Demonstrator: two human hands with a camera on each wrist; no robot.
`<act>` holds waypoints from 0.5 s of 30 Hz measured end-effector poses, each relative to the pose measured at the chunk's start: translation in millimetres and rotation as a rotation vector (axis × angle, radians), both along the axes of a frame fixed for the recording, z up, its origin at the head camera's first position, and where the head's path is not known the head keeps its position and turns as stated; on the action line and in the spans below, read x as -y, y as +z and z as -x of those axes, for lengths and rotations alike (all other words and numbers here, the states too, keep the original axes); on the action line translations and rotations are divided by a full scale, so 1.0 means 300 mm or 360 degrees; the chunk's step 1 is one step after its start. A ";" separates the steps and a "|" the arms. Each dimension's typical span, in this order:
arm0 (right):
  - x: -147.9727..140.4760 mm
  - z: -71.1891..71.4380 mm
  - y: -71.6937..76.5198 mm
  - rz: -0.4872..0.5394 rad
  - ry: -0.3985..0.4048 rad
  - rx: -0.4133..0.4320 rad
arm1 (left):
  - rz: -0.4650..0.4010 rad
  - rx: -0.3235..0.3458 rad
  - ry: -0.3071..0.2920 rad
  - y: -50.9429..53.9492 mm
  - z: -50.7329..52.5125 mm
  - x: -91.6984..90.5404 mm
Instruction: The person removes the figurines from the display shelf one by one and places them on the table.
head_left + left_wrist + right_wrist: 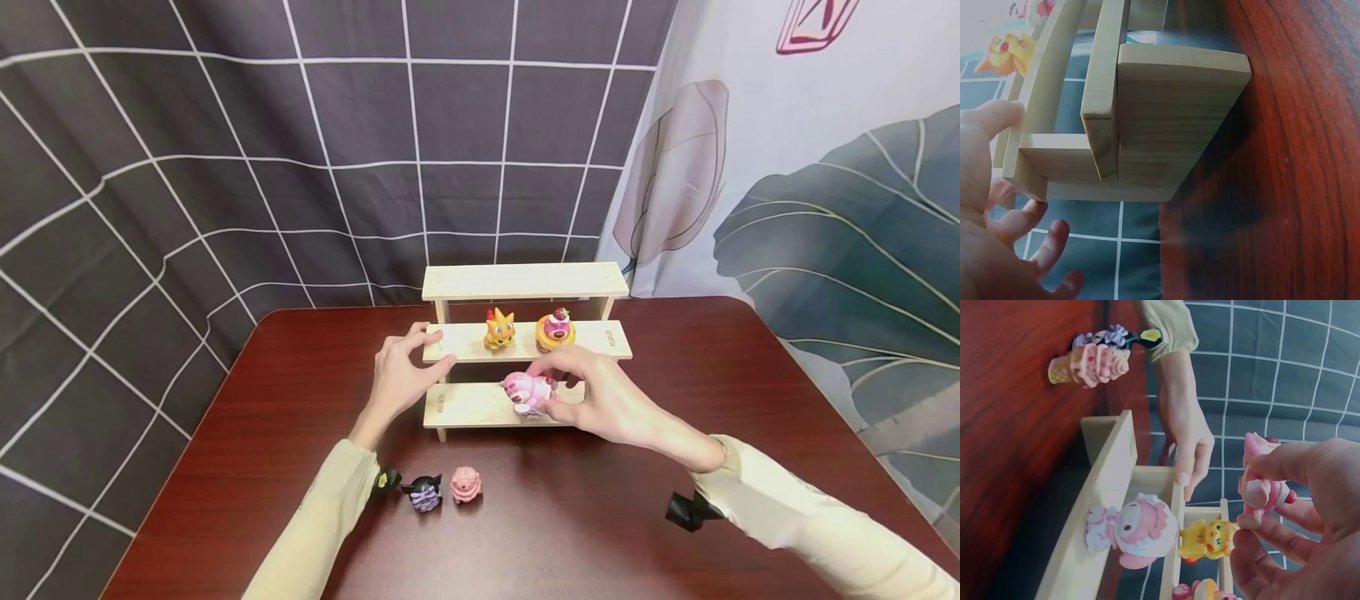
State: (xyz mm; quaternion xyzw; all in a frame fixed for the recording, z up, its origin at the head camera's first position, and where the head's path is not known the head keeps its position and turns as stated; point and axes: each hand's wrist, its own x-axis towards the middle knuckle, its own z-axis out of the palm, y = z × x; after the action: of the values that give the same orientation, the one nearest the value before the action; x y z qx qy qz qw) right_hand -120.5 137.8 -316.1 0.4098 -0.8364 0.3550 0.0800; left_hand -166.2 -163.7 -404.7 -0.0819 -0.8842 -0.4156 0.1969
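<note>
Left arm comes in from near left, reaching far and a bit right. Left hand (397, 379) at the left end of the wooden shelf (525, 281), gripping the middle board: thumb at the near edge, index over the end, spread moderately wide around the wood. Its other fingers hang bent, off the board, per the left wrist view.

Near left on the table (285, 400), just right of the left sleeve: black-and-purple figurine (423, 492), then pink swirl figurine (466, 484) beside it. Both well apart from the fingers.

Middle board: yellow figurine (499, 330) to the right of the left fingertips, not touched. White-faced pink figurine (1141, 528) stands on the lowest board. Strawberry-topped figurine (556, 330) farther right on the middle board, just beyond the right index finger.

Right arm comes from near right, reaching far and left, wrist bent slightly. Right hand (611, 396) in front of the lower boards, narrow pinch: held pink figurine (1260, 487) between thumb and fingers, at the tips. Cannot tell whether it touches the lowest board.
</note>
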 end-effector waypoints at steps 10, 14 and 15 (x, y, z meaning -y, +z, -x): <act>0.003 -0.023 -0.048 0.0046 -0.0020 -0.0052 | -0.0003 0.0010 0.0003 0.004 -0.004 0.000; 0.006 -0.039 -0.069 0.0049 -0.0060 -0.0048 | -0.0002 0.0008 -0.0002 0.011 -0.006 -0.001; 0.007 -0.041 -0.073 0.0055 -0.0057 -0.0048 | -0.0004 0.0009 -0.0004 0.011 -0.006 -0.001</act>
State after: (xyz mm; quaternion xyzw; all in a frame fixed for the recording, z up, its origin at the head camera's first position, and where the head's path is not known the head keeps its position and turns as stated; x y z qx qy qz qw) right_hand -108.1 135.8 -338.1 0.3986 -0.8361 0.3615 0.1062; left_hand -164.4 -163.5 -401.5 -0.0815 -0.8842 -0.4171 0.1938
